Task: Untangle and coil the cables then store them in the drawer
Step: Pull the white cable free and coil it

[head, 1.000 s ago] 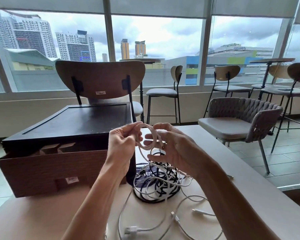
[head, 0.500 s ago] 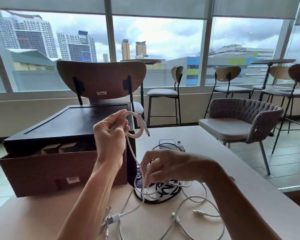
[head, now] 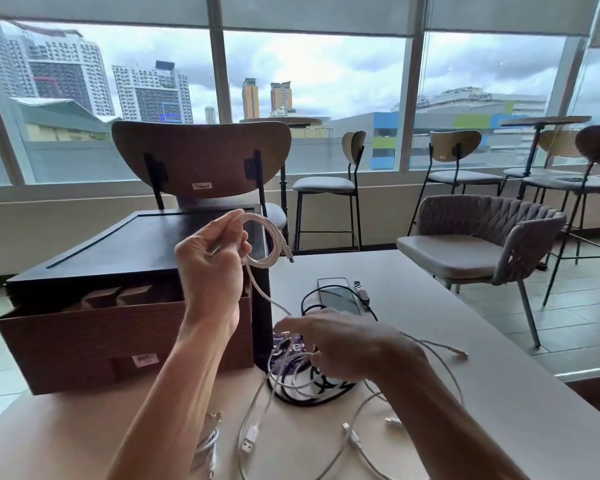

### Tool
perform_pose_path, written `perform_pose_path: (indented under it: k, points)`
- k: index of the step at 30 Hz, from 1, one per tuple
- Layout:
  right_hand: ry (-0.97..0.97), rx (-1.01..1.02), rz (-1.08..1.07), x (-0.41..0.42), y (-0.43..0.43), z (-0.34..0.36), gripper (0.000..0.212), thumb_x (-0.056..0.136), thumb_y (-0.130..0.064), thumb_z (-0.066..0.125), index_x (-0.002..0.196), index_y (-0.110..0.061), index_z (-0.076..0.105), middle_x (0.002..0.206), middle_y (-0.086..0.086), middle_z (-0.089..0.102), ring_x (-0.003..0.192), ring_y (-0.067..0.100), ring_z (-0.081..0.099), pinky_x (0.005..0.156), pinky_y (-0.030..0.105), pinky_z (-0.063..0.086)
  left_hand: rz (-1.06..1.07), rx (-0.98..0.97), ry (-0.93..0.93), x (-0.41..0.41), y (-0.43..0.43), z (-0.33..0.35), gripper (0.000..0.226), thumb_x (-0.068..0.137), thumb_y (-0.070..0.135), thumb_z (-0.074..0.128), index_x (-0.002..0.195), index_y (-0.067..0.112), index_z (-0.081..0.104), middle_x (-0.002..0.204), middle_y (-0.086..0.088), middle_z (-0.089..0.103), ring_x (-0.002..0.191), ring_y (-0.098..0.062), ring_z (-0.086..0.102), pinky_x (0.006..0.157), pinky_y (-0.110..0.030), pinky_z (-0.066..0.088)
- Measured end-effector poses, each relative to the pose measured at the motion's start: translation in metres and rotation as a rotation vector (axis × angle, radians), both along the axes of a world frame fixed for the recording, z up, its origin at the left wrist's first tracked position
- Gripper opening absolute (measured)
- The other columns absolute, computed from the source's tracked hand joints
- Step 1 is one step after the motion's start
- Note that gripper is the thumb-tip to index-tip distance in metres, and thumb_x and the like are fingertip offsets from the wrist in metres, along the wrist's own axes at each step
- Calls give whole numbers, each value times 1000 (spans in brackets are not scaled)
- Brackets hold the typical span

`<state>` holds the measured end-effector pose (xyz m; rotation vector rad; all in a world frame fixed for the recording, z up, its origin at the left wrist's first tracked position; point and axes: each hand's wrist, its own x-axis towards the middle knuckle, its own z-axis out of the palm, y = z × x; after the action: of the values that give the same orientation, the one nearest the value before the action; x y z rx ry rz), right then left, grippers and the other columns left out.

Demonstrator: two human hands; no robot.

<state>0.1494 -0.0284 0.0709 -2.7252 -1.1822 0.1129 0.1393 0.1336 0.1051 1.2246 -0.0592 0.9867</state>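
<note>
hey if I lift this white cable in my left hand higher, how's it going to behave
Probably floppy: the white cable droops in a slack line below the loops in your left hand. Likely light, given the loose pinch holding it. It may snag, since its tail runs into the cable tangle.

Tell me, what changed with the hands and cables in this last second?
The right hand let go of the white cable coil and dropped to the tangle on the table. The left hand now holds the coil alone. The open drawer and phone stayed put.
</note>
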Motion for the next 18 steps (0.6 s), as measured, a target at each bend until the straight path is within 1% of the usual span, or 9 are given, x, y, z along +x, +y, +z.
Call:
perform_pose_path:
  k: [2,3,5,6,9,11,13,16,18]
  points:
    - [-24,-47,-35,4,-1,-3,57,90,4,51,132,-34,56,122,2,64,106,20,62,68,30,52,17,7,-9,0,3,1,20,95,0,62,101,15,74,74,-2,68,61,-5,56,59,-16,48]
    - [-20,-60,-26,5,-2,-3,44,88,2,54,118,-28,66,111,3,68,97,21,65,71,34,56,32,24,-8,1,4,1,20,95,1,63,102,16,74,73,-1,68,61,-5,56,59,-17,49]
    - [24,-15,21,5,-5,3,25,82,-3,61,94,-20,75,86,0,74,82,16,70,70,32,59,66,79,5,2,9,-1,21,94,3,64,102,19,75,72,2,69,61,-5,56,60,-19,50]
    - [58,30,39,3,-6,8,20,80,-6,65,91,-19,76,82,-3,75,78,10,71,71,29,59,73,103,13,3,10,-3,21,94,4,65,101,21,75,72,3,69,62,-5,57,60,-19,50]
    - [62,142,52,1,-12,20,28,84,-11,68,105,-29,72,83,-11,71,77,6,68,70,28,57,45,97,34,2,12,-5,24,94,2,64,95,24,75,73,2,68,62,-4,56,61,-18,51]
    - [45,99,27,4,-15,17,49,89,-9,65,128,-38,58,91,-10,67,81,10,64,67,26,52,15,78,40,1,11,-4,25,94,1,63,94,23,75,75,0,68,62,-2,57,62,-16,51]
    - [40,-6,-22,7,-15,8,62,90,-4,58,138,-41,46,101,-3,65,89,16,63,69,27,51,-8,66,42,1,11,-3,25,94,0,62,96,21,74,75,0,68,63,-2,57,62,-14,50]
    - [23,-64,-59,11,-11,-3,47,87,1,52,124,-26,62,111,5,69,100,26,65,83,42,57,-25,58,46,2,9,-3,24,94,0,62,97,20,74,76,-1,69,63,-2,57,62,-14,51]
    - [6,-3,-55,13,-7,-4,30,84,2,51,100,-15,71,98,8,73,93,27,69,79,44,59,-27,66,53,3,9,-5,23,94,0,62,99,18,74,77,-1,69,63,-1,58,62,-14,51]
